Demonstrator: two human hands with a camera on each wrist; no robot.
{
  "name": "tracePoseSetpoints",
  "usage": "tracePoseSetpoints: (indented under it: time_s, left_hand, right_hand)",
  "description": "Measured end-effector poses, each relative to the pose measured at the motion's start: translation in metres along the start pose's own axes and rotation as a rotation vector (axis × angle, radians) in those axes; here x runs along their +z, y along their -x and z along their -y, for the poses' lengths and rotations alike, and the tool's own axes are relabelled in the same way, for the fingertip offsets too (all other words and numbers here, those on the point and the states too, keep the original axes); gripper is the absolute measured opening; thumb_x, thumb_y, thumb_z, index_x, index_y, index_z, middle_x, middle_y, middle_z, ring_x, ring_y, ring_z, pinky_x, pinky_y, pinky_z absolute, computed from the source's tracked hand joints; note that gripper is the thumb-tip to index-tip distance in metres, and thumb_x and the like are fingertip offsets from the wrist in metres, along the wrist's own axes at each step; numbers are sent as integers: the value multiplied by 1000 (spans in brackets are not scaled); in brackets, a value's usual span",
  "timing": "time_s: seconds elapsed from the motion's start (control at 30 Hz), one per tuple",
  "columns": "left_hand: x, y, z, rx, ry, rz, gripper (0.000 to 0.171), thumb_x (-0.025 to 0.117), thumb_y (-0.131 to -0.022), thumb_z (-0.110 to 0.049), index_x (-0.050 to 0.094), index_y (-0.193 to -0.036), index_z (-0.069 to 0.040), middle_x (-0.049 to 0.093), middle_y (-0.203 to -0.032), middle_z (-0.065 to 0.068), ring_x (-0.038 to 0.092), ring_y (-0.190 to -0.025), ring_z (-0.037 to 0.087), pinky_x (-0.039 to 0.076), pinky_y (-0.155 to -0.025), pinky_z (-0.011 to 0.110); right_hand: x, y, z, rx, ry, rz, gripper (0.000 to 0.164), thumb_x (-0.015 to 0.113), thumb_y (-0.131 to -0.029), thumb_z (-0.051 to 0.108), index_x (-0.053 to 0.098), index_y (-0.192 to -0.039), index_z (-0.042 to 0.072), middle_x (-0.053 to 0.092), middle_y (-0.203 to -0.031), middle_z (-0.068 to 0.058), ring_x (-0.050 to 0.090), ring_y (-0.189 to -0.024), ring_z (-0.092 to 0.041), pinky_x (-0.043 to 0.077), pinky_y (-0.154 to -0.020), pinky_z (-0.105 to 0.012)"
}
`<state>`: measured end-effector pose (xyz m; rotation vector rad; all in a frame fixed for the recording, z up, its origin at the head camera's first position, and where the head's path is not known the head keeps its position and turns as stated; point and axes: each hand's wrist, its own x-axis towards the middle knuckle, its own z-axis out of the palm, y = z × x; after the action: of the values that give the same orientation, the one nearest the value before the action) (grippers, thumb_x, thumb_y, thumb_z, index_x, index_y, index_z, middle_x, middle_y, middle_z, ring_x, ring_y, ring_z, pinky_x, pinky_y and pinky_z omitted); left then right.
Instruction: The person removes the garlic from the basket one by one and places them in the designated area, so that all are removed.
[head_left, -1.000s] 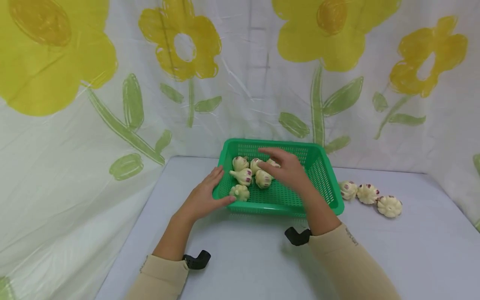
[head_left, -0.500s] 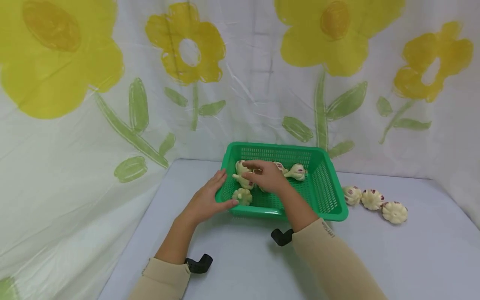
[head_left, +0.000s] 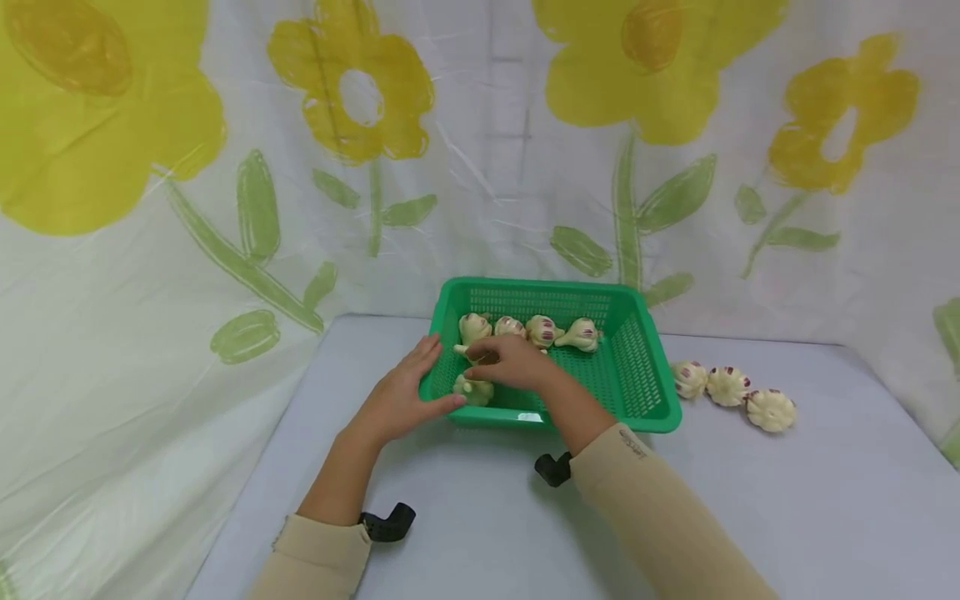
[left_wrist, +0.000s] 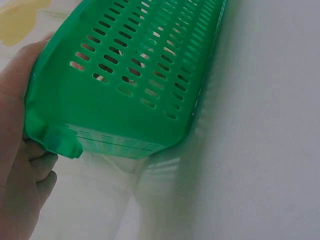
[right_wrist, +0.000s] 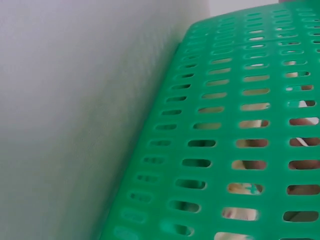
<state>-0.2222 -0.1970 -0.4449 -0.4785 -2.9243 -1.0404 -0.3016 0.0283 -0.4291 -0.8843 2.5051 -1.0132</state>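
Note:
A green plastic basket [head_left: 637, 367] with slotted sides holds several garlic bulbs, cream with purple marks. My left hand [head_left: 401, 396] holds its left front corner, thumb over the front rim; in the left wrist view, fingers [left_wrist: 42, 172] curl beneath the rim. My right hand [head_left: 513, 362] reaches inside at the left, fingers and thumb curled round a garlic bulb [head_left: 461, 349] that they mostly hide. Close below it sits another bulb [head_left: 474, 392]. A row along the back includes a bulb [head_left: 543, 331] and one lying sideways [head_left: 581, 335]. The right wrist view shows mainly the slotted basket wall [right_wrist: 225, 125].
Three more garlic bulbs [head_left: 727, 386] lie in a slanting row on the white table [head_left: 480, 508], just right of the basket. Behind the table hangs a white curtain [head_left: 465, 167] with yellow flowers.
My right hand has moved left and down from the back middle of the basket, leaving a garlic bulb in the back row, and closed round the left bulb. The left hand stays at its corner.

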Motion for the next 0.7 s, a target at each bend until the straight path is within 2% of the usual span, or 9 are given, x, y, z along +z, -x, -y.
tracePoseSetpoints:
  time_s: [0.2,0.47,0.7]
  left_hand:
    - [0,-1,1,10,2,-4,102,60,-83,-72,25,-157,-12,13,-165,-5,11,-153,21,26,-117,57]
    - [-1,-1,-1,4,9,-8,98,62,-85,-68,25,-157,-13,13,-165,-6,11,-153,20,26,-117,57]
    - [-1,-1,-3,-5,4,0,99,61,-84,-70,24,-157,-14,12,-165,-8,11,-153,18,26,-118,55]
  right_hand:
    - [2,-3,-2,20,81,42,51,69,-92,38,63,-132,7,65,-130,-6,61,-119,-23,51,-99,-40]
    - [0,-6,-3,57,133,125,59,73,-87,43,61,-135,9,65,-130,-4,59,-121,-20,49,-101,-38]
    - [-1,-7,-5,63,143,201,61,70,-89,44,58,-138,9,62,-135,-5,57,-125,-21,47,-104,-40]
